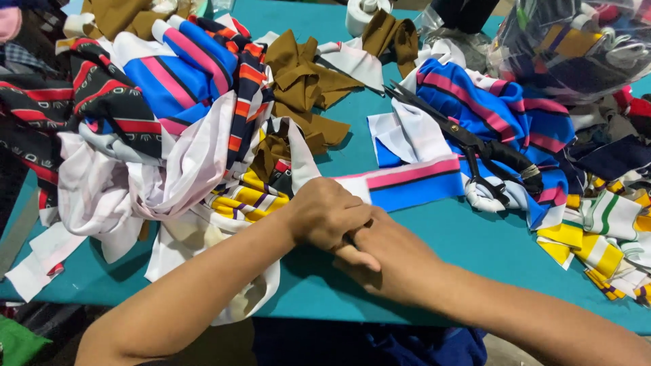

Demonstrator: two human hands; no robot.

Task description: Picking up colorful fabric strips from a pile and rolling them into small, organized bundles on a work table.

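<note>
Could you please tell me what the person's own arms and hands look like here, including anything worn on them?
Both forearms are bare up to the frame's edge: no sleeves show. The left hand and right hand wear no gloves, and no rings, watch or bracelets are visible. The fingers are partly hidden where the hands overlap, so a ring there cannot be ruled out.

Our left hand point(325, 215) rests on our right hand point(390, 261) at the near edge of the teal cutting table point(475, 237). The blue, pink and white striped fabric strip point(407, 181) lies just behind them — the black-handled steel scissors point(475, 152) right of it, on a striped cloth pile point(502, 115). The heap of mixed fabric offcuts point(156, 122) lies left.
</note>
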